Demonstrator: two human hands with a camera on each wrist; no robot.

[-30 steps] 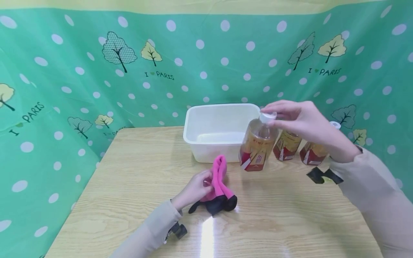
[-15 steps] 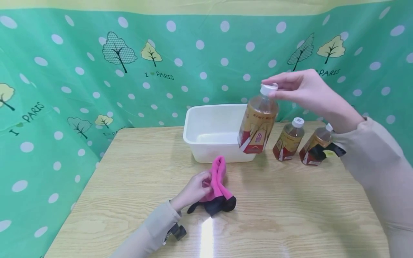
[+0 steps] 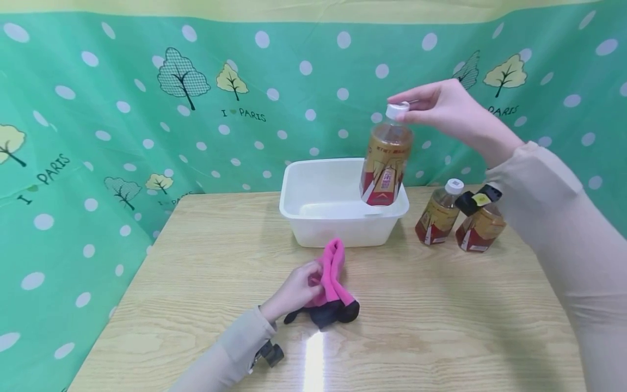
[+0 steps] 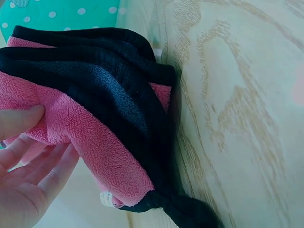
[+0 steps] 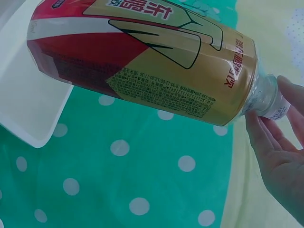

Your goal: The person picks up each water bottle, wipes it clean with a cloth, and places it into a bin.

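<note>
My right hand (image 3: pixel 436 109) pinches the white cap of a plastic drink bottle (image 3: pixel 387 163) with a gold and red label. The bottle hangs nearly upright over the right side of a white plastic bin (image 3: pixel 343 233). In the right wrist view, thumb and fingers grip the bottle (image 5: pixel 156 61) at its cap and neck. My left hand (image 3: pixel 296 288) pinches a folded pink cloth (image 3: pixel 334 272) with black edging, low at the table. Thick fleecy fabric of the cloth (image 4: pixel 109 137) shows between thumb and fingers in the left wrist view.
Two similar bottles stand right of the bin: one bottle (image 3: pixel 440 215) nearer it, another bottle (image 3: pixel 480 228) partly behind the right wrist's camera. The wooden table (image 3: pixel 206 261) meets a green dotted curtain (image 3: pixel 274 71) at the back and left.
My right hand has raised the bottle from in front of the bin's right end and moved it back and slightly left, above the bin. The left hand and pink cloth stay in place.
</note>
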